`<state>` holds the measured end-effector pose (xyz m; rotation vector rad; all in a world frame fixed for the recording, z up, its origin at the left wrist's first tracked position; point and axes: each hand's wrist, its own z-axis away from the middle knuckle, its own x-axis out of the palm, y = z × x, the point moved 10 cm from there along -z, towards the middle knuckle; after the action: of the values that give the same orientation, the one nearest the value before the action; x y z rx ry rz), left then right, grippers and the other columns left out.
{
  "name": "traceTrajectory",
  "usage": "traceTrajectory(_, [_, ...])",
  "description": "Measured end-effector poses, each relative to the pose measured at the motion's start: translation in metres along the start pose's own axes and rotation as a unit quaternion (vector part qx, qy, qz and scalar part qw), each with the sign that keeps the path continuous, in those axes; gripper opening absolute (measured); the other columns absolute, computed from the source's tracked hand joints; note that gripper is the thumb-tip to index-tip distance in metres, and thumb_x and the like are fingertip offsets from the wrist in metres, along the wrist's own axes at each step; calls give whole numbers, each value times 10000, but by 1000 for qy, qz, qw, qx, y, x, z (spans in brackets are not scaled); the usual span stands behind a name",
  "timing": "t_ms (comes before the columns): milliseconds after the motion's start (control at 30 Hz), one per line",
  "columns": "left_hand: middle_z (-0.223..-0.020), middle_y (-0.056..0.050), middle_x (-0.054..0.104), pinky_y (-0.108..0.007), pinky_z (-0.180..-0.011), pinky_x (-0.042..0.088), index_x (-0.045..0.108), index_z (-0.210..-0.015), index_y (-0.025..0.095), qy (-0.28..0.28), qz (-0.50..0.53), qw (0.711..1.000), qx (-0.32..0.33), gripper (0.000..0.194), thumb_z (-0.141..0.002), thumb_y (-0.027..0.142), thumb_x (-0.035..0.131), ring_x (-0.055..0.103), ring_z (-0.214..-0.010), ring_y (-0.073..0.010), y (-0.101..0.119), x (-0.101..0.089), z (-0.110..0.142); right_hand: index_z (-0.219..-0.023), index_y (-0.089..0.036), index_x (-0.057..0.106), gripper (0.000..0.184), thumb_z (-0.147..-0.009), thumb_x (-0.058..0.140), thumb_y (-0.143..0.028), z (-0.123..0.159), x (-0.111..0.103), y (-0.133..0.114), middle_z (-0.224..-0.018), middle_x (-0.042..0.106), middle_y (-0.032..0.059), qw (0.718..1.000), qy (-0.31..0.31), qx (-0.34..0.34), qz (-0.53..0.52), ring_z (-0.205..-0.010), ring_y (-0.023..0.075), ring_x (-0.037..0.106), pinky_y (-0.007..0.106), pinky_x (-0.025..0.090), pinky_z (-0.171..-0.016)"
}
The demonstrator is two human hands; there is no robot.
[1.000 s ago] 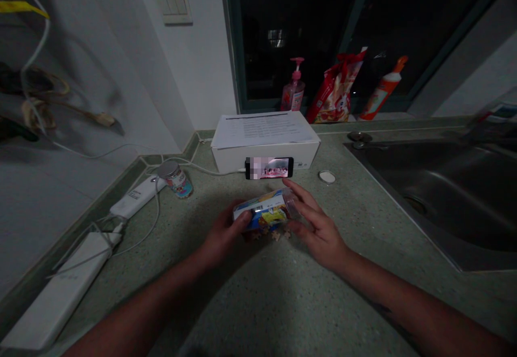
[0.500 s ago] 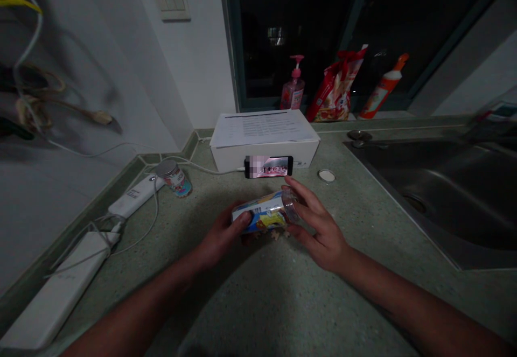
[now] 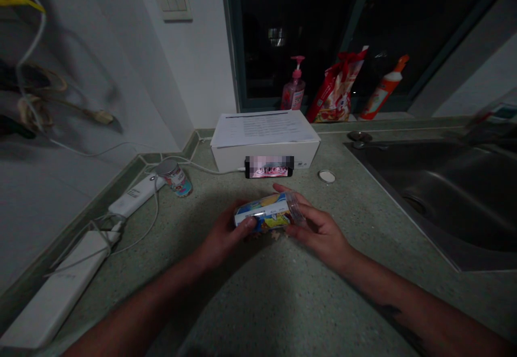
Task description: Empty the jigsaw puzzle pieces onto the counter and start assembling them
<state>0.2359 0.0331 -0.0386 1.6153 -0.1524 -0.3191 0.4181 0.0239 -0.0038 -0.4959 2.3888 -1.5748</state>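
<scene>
See the jar (image 3: 264, 214) in the middle of the frame, held sideways over the tabletop (image 3: 258, 303). Cannot tell surely about contact with the surface below. Note the left hand (image 3: 224, 233) grasping the labelled left end, with thumb across the near side, and the right hand (image 3: 325, 236) curled around the clear right end. Find wooden pieces (image 3: 276, 235) just under the jar in the frame, and the phone (image 3: 269, 173) beyond, before the box (image 3: 230, 158). Look right of the phone for the round disc (image 3: 327, 176).

Expect the jar to be light and rather stiff, probably of thin plastic, with smooth, somewhat slippery sides. Suppose little fragility, only perhaps some denting under a hard squeeze. Better to hold around the labelled body with wide contact, and to support the clear end gently.
</scene>
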Motion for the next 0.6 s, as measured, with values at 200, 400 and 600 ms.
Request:
traceTrajectory(200, [-1085, -126, 778, -412, -761, 644, 646, -1234, 195, 1, -22, 999, 31, 606, -888, 678, 763, 747, -929, -295, 9, -3, 0, -1265, -395, 785, 342, -936, 847, -324, 0, 10, 10, -1684, 504, 14, 991, -43, 57, -114, -1402, 261, 628, 513, 518, -1186])
traceTrajectory(400, [-1150, -126, 776, -443, -843, 642, 638, -1263, 213, -14, -21, 999, 41, 568, -908, 637, 765, 746, -995, -311, 9, 0, 1, -1289, -473, 760, 423, -955, 826, -222, -1, 9, 5, -1690, 495, -24, 989, -64, 24, -129, -1509, 247, 528, 489, 476, -1221])
traceTrajectory(600, [-1170, -117, 774, -466, -871, 632, 641, -1252, 234, -17, -2, 999, 33, 555, -894, 632, 789, 745, -1021, -318, 4, 2, 1, -1291, -447, 759, 377, -968, 813, -259, -2, 7, 5, -1679, 508, 3, 993, -74, 13, -91, -1521, 261, 516, 495, 485, -1205])
